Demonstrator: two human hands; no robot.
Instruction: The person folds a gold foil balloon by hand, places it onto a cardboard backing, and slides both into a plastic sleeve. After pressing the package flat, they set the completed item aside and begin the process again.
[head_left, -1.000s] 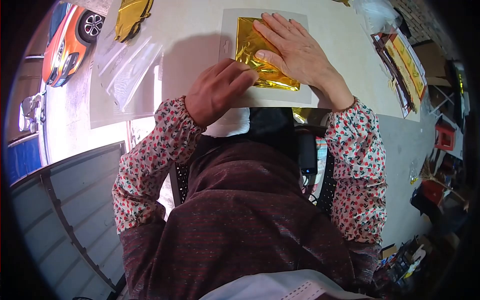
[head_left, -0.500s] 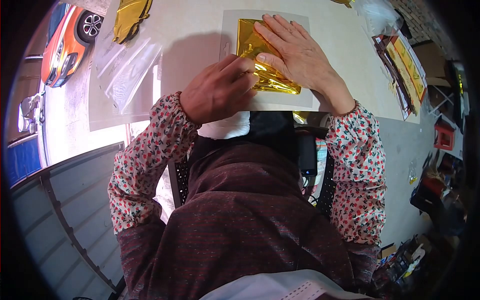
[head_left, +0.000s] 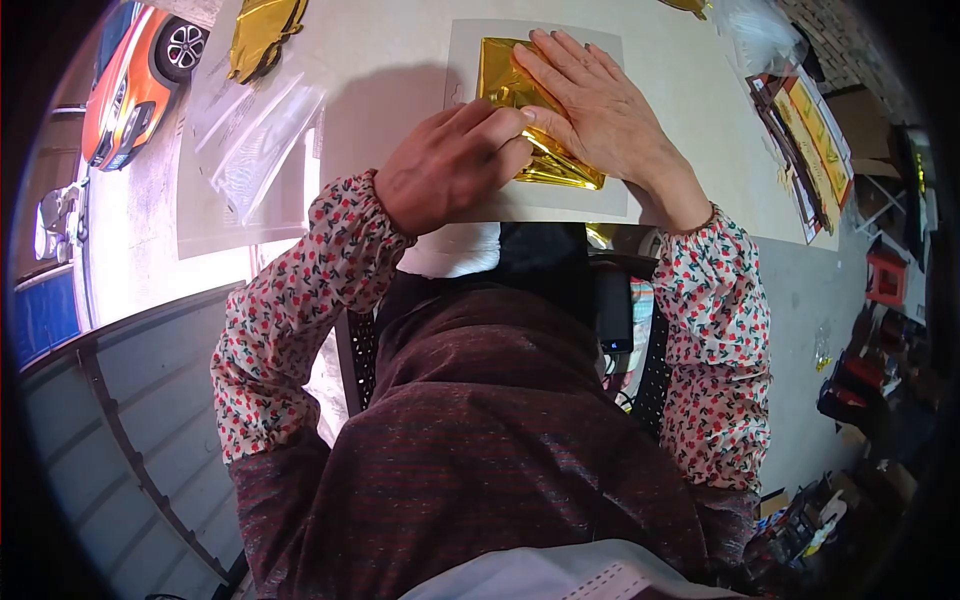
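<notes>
A shiny gold foil sheet, folded flat (head_left: 497,72), lies on a grey card or clear sleeve (head_left: 463,60) near the table's front edge. Across the foil's upper right part my right hand (head_left: 600,115) rests flat, fingers stretched out and thumb pointing left. My left hand (head_left: 455,165) is curled at the foil's left side, its thumb and forefinger pinched on the foil close to my right thumb. Those fingers hide the exact spot where they grip.
Clear plastic sleeves (head_left: 255,140) lie on the table's left, below a gold foil piece (head_left: 265,38). Printed yellow packaging (head_left: 812,125) sits at the right edge, near a clear plastic bag (head_left: 755,35). A red stool (head_left: 886,275) stands on the floor.
My left hand has moved slightly right, nearer to my right thumb. The foil and the card under it have shifted a little to the right. My right hand stays flat.
</notes>
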